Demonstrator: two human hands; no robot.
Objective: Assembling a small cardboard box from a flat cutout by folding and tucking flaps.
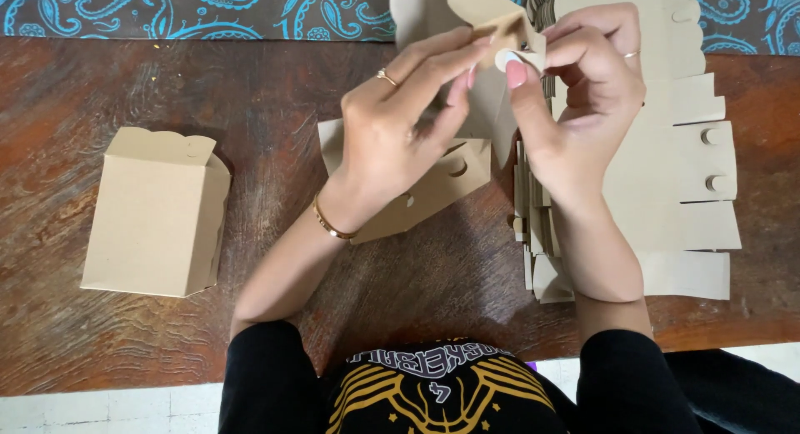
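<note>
Hands raised over wooden table (100, 101), far centre. Left hand (400, 122), fingers pressed together, flat against partly folded cardboard box (433, 188). Right hand (583, 101), thumb and forefinger pinching box's top flap (500, 26). Stack of flat cardboard blanks (692, 176) at right, beneath right forearm. Finished cardboard box (154, 213) lying well apart at left. Patterned blue cloth (208, 9) along far edge.

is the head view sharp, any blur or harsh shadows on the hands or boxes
Head view: even, soft light with no glare; the left hand and right hand look slightly soft at the fingertips; the folded box casts a faint shadow on the wooden table; the flat cardboard stack is fairly sharp.
</note>
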